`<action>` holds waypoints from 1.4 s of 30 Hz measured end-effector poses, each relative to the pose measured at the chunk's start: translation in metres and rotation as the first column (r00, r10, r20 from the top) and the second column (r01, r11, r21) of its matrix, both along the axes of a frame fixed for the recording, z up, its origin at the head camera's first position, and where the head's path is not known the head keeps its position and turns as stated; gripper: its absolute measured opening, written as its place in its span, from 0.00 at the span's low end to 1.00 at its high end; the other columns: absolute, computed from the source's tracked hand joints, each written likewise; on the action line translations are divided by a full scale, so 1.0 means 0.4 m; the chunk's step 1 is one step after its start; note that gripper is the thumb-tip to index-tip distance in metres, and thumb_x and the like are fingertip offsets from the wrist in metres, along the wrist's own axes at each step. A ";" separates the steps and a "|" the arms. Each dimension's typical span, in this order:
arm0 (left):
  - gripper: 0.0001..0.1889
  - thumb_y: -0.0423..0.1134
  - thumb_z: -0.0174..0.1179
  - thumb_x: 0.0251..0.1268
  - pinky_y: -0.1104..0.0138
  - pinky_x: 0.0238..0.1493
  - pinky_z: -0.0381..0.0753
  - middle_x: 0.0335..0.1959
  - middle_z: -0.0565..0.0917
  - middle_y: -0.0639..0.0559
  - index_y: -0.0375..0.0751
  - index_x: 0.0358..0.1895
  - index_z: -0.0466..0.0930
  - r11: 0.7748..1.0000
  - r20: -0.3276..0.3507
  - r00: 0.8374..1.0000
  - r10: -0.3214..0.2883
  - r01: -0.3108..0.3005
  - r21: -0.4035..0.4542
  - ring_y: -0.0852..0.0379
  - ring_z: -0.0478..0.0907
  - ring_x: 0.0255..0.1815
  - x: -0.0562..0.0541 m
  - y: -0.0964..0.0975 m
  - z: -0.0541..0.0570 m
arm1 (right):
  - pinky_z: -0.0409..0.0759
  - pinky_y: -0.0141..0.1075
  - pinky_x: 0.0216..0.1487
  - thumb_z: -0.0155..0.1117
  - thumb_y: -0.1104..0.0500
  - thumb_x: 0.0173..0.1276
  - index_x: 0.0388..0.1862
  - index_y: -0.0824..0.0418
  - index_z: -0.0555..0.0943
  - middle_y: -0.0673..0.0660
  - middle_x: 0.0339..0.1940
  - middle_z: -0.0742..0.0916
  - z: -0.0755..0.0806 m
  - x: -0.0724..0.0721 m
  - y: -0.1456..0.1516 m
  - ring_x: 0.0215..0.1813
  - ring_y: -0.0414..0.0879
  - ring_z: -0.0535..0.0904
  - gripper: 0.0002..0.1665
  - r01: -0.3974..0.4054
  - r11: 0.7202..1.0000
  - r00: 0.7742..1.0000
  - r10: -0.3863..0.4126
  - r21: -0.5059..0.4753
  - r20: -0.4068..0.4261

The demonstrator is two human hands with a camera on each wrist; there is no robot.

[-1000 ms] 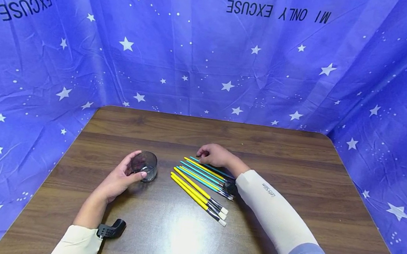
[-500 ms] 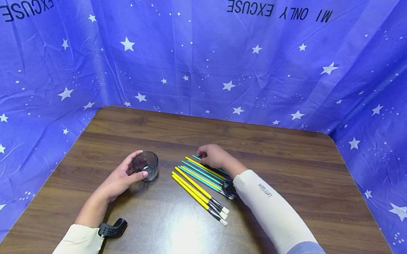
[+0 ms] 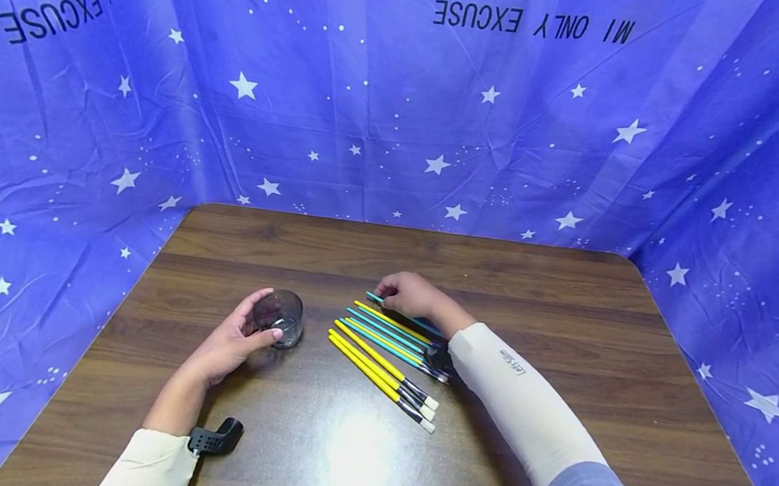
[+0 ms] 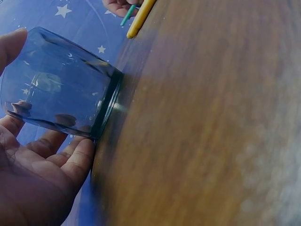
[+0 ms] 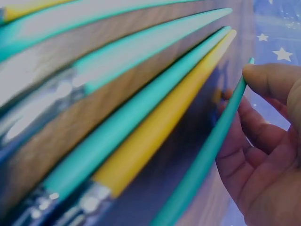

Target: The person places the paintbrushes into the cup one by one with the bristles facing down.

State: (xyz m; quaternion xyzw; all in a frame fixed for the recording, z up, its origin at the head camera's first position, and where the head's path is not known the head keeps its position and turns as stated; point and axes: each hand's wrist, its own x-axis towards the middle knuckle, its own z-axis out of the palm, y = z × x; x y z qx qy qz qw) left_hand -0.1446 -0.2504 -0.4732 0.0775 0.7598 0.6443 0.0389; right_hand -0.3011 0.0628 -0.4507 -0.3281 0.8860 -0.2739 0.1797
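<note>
My left hand [image 3: 230, 347] holds a dark, see-through glass cup [image 3: 282, 312] at the left of the table, thumb on the near side and fingers round the far side. In the left wrist view the glass [image 4: 56, 89] stands with its thick base right at the tabletop. My right hand [image 3: 412, 296] pinches the handle end of a teal paintbrush [image 5: 200, 165] between thumb and fingers, at the far edge of a row of brushes. Its bristle end is hidden in the head view by the hand and wrist.
Beside the right hand lie several paintbrushes with yellow handles [image 3: 365, 369] and teal handles [image 3: 382, 339], bristles toward the right. The wooden table [image 3: 253, 458] ends at a blue, star-printed curtain [image 3: 346, 112] behind.
My right hand has risen slightly with the teal paintbrush, whose handle end now sits farther from the yellow one beside it. The left hand and glass cup stay in place.
</note>
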 end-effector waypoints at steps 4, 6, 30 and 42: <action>0.37 0.29 0.60 0.68 0.76 0.54 0.72 0.67 0.66 0.27 0.35 0.76 0.51 1.000 -0.002 1.000 -0.006 0.006 0.002 0.32 0.65 0.66 0.001 0.000 -0.001 | 0.75 0.35 0.41 0.63 0.67 0.68 0.44 0.64 0.85 0.50 0.32 0.85 0.013 -0.003 -0.003 0.36 0.42 0.76 0.08 0.006 1.000 1.000 -0.006 -0.025 0.005; 0.37 0.29 0.60 0.68 0.76 0.54 0.72 0.67 0.66 0.27 0.35 0.76 0.51 1.000 -0.001 1.000 -0.006 0.006 0.003 0.32 0.65 0.66 0.002 0.000 -0.001 | 0.75 0.35 0.41 0.62 0.67 0.68 0.44 0.64 0.84 0.51 0.33 0.86 0.021 -0.003 -0.005 0.36 0.43 0.77 0.08 0.019 0.999 1.000 -0.019 -0.040 0.013; 0.37 0.28 0.61 0.67 0.75 0.54 0.73 0.66 0.67 0.28 0.36 0.75 0.52 1.000 -0.012 1.000 0.008 -0.008 0.008 0.32 0.66 0.64 -0.001 0.002 -0.005 | 0.79 0.36 0.27 0.58 0.68 0.72 0.51 0.72 0.77 0.59 0.32 0.82 0.081 0.031 -0.057 0.27 0.46 0.76 0.11 0.131 0.947 0.980 -0.079 -0.294 0.185; 0.37 0.27 0.61 0.66 0.75 0.53 0.74 0.65 0.67 0.28 0.36 0.75 0.53 1.000 -0.017 1.000 0.011 -0.010 0.014 0.33 0.67 0.63 -0.001 0.003 -0.006 | 0.84 0.50 0.37 0.57 0.70 0.71 0.46 0.68 0.74 0.63 0.34 0.82 0.108 0.050 -0.094 0.28 0.44 0.78 0.07 0.175 0.883 0.966 -0.069 -0.436 0.248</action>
